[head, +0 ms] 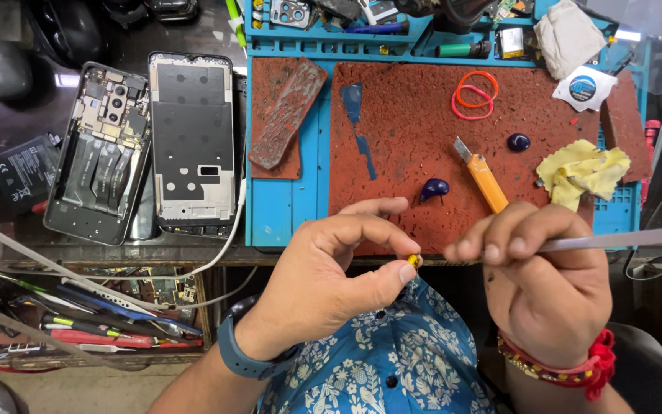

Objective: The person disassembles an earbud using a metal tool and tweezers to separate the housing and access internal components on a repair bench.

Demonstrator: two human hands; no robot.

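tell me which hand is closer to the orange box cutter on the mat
Right. The right hand sits just below the orange box cutter, its knuckles almost under the handle's lower end. The left hand is farther off, down and to the cutter's left, pinching a small yellow part.

The tweezers look like smooth, matt grey metal; the red mat is rough and worn, the yellow cloth soft, the cutter glossy orange plastic.

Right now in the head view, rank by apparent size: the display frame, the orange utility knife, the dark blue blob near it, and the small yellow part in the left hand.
1. Display frame
2. Orange utility knife
3. Dark blue blob
4. Small yellow part, pinched in the left hand nearer the camera, so truly even smaller.
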